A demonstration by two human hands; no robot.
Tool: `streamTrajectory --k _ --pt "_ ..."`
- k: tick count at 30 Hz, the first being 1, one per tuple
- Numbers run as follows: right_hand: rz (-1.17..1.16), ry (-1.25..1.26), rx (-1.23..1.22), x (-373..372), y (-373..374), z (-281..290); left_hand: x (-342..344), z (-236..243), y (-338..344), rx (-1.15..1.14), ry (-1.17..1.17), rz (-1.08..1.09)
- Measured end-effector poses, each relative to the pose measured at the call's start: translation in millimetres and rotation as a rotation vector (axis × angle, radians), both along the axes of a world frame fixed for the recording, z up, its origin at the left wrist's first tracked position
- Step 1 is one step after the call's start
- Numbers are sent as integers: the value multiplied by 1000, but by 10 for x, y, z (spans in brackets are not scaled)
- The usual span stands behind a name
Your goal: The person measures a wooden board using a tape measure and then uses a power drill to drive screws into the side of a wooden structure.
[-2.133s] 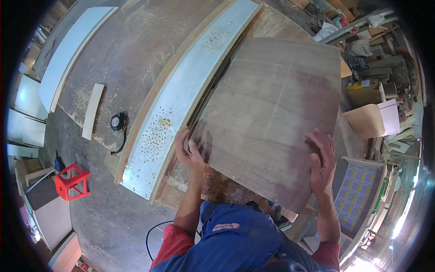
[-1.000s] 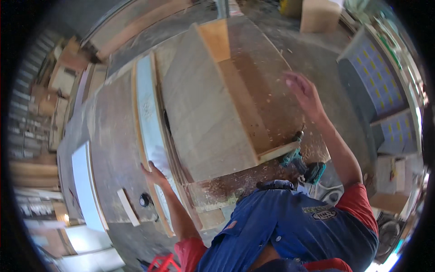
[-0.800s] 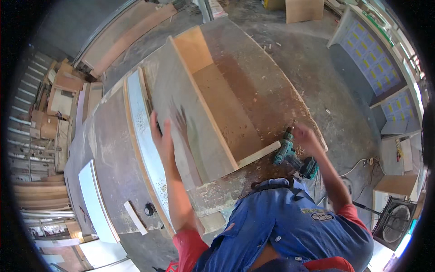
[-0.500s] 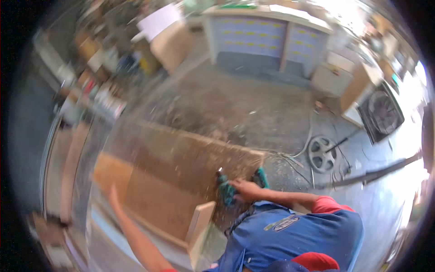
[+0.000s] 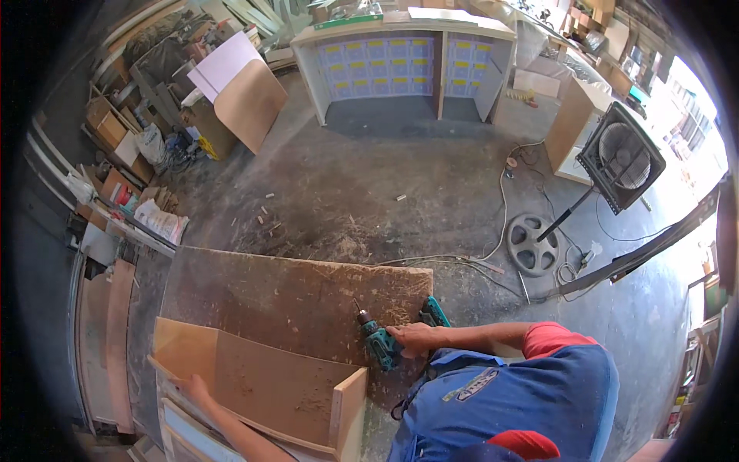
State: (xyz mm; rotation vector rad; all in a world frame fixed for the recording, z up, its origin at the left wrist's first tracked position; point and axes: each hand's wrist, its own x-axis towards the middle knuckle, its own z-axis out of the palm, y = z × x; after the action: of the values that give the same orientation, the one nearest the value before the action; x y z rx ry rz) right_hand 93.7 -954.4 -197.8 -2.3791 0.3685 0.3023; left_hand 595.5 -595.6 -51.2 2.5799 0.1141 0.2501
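Observation:
An open wooden box point(image 5: 277, 389), drawer-like with a pale end panel at each side, lies on the near left of a worn wooden worktop point(image 5: 254, 285). At its near rim, towards the left end, my left hand point(image 5: 194, 390) is closed over the edge. My right hand point(image 5: 416, 339) grips the handle of a teal cordless drill point(image 5: 379, 343), whose bit points away and to the left over the worktop. A teal block point(image 5: 436, 311), apparently its battery end, shows just beyond my right hand. Dust or chips lie inside the box and on the worktop.
A black fan point(image 5: 622, 154) stands on a round base point(image 5: 534, 245) at right, with cables point(image 5: 469, 258) trailing across the floor. Far ahead is a white counter point(image 5: 400, 32). Leaning boards point(image 5: 250, 104) and stacked scrap line the left side.
The view has shifted and sharpened, so the worktop and box sit lower in it. My left hand shows lower, at the box's near rim; my right hand keeps its grip on the drill.

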Motion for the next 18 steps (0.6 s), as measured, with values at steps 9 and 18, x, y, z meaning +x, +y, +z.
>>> streamTrajectory --k 9,18 --pt "-16 116 -25 101 -114 250 -409 347 154 -136 189 -262" --pt "81 152 29 911 -583 937 -1096 622 -381 110 -20 72"
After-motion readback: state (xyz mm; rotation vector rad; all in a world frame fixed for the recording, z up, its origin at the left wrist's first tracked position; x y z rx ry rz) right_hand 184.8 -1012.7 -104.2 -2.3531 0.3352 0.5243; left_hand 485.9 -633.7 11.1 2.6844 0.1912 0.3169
